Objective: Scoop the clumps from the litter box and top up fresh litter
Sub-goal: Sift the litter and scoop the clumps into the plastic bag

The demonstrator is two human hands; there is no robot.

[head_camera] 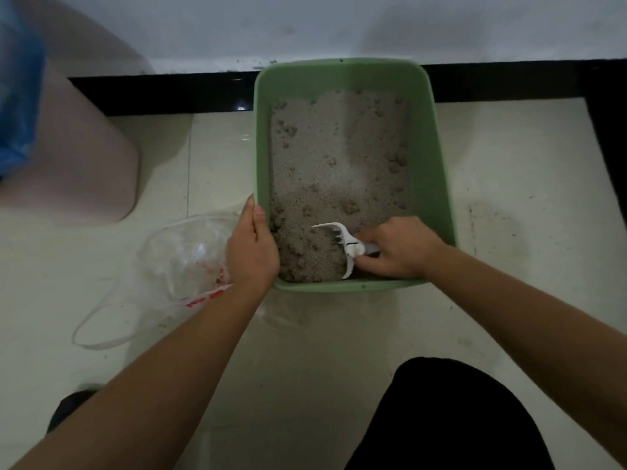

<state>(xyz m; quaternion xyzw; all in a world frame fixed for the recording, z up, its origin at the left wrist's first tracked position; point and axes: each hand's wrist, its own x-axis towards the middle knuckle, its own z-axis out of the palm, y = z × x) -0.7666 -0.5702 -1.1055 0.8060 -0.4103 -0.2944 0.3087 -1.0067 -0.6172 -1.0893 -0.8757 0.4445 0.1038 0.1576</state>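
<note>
In the middle of the frame, a green plastic litter box (431, 164) full of lumpy grey sand (339, 171) sits on the pale floor, the left hand (251, 247) gripping its edge and the right hand (397, 248) wrapped around a white plastic scoop (342, 244).

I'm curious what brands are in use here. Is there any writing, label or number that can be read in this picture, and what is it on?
Nothing here can be read.
Clear plastic bag: red print along its edge near the left forearm, too blurred to read.
White scoop: a small dark mark near the handle, not legible as text.
Green litter box: no label visible.
</note>
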